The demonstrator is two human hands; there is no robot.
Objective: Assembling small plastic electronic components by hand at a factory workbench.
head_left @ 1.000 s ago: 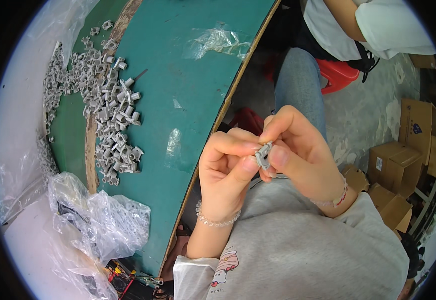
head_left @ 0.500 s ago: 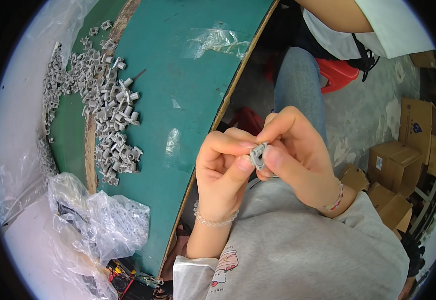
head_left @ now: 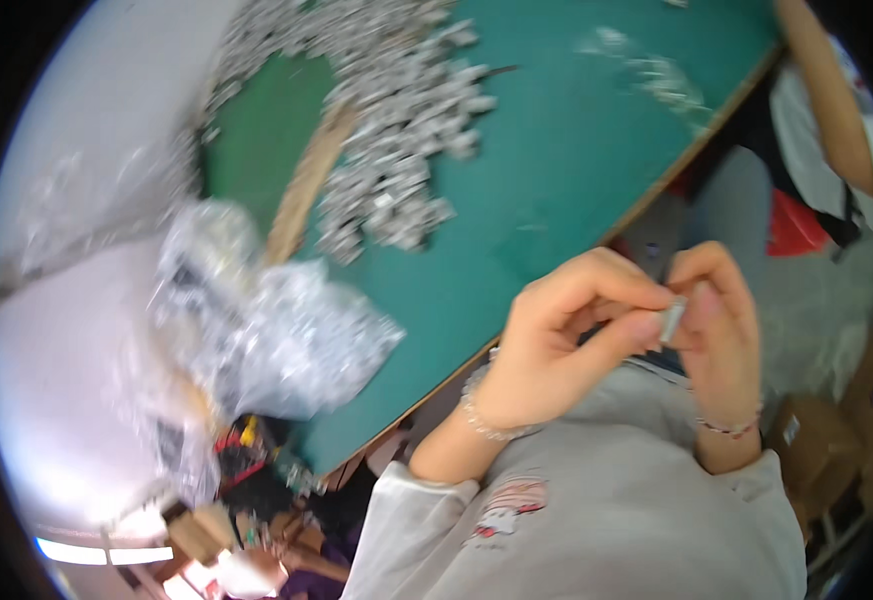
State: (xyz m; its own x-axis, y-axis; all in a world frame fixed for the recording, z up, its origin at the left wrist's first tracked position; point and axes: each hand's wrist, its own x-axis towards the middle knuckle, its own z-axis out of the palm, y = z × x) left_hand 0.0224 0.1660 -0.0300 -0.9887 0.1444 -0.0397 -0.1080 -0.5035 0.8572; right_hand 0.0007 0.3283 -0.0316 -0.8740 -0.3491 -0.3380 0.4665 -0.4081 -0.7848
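Note:
A small grey plastic part (head_left: 672,320) is held up in front of my chest, just past the table's edge. My left hand (head_left: 571,335) pinches it between thumb and forefinger. At the other side of the part, my right hand (head_left: 724,335) has its curled thumb and fingers closed on it. Motion blur and the fingertips hide most of the part's shape. A large heap of similar grey plastic parts (head_left: 396,190) lies on the green table (head_left: 536,130), away from both hands.
A crumpled clear plastic bag (head_left: 316,340) lies at the table's near left end. Tape pieces (head_left: 666,80) cling to the tabletop. Another person's arm (head_left: 831,110) reaches in at the upper right, near a red stool (head_left: 794,228). Cardboard boxes (head_left: 816,445) stand on the floor at right.
My view has swung left, so the table and heap sit further right in it. Both hands still hold the part, which has turned and now shows a narrow side.

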